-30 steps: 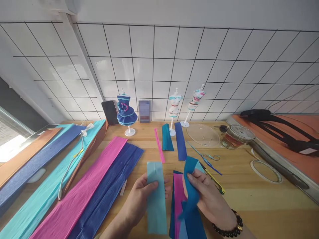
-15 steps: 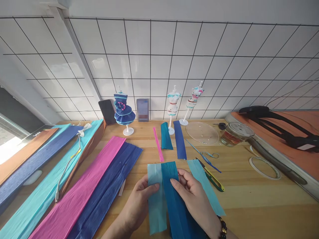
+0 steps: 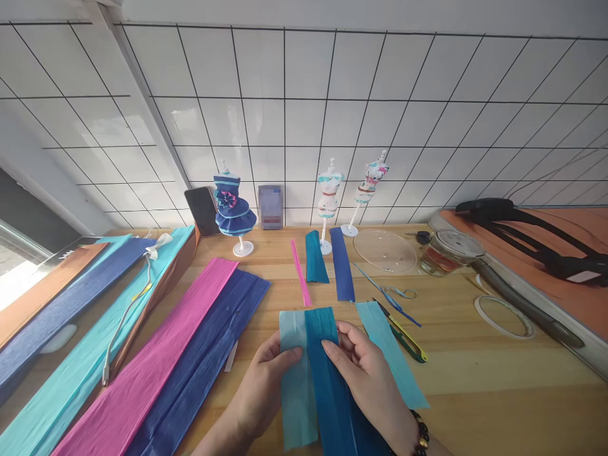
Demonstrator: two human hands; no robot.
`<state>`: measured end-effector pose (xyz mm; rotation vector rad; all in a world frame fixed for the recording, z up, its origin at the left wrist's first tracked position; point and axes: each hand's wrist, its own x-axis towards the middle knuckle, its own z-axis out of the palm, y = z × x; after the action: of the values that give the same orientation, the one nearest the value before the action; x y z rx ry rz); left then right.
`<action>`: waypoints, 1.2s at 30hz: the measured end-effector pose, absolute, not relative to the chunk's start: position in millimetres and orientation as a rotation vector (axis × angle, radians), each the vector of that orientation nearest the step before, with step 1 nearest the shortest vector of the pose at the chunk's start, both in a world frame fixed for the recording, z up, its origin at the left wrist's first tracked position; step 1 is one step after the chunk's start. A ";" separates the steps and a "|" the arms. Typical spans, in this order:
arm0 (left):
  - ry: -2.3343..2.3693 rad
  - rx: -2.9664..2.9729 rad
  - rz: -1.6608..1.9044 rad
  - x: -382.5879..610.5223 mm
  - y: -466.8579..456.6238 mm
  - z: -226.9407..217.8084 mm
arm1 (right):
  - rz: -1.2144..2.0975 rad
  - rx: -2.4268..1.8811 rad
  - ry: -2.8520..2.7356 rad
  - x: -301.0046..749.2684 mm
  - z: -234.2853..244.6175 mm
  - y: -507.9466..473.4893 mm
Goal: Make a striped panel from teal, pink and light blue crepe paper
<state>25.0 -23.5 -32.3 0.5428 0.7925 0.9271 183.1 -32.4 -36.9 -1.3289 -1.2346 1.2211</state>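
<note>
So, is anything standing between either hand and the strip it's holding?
Nothing visible: the left hand holds its light blue strip directly, and the right hand holds the teal strip directly.

1. Daylight comes from my left; window blown white.
2. Soft glare on wall tiles, stretched toward right edge.
3. My left hand and right hand read sharp.
4. Small screen pixelated.

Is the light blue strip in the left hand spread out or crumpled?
Spread lengthwise: the light blue strip runs long and flat past the left hand. Cannot tell whether it has several layers.
</note>
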 end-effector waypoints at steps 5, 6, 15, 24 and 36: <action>0.805 0.549 0.927 24.8 -24.9 -33.4 | 1.217 -1.315 -1.242 182.9 -34.5 -32.3; 0.812 0.552 0.925 24.8 -25.1 -33.6 | 1.221 -1.313 -1.244 182.9 -34.2 -32.3; 0.752 0.640 0.918 26.4 -25.3 -33.2 | 1.244 -1.301 -1.261 183.2 -38.7 -32.2; 0.804 0.669 0.926 27.7 -25.5 -35.0 | 1.158 -1.341 -1.325 180.0 -41.8 -32.8; 0.866 0.669 0.911 26.9 -24.1 -33.4 | 1.075 -1.426 -1.326 185.1 -40.0 -33.2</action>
<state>26.9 -24.1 -33.4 0.6694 0.8660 0.9110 185.1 -33.2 -40.0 -1.4260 -1.3264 1.0750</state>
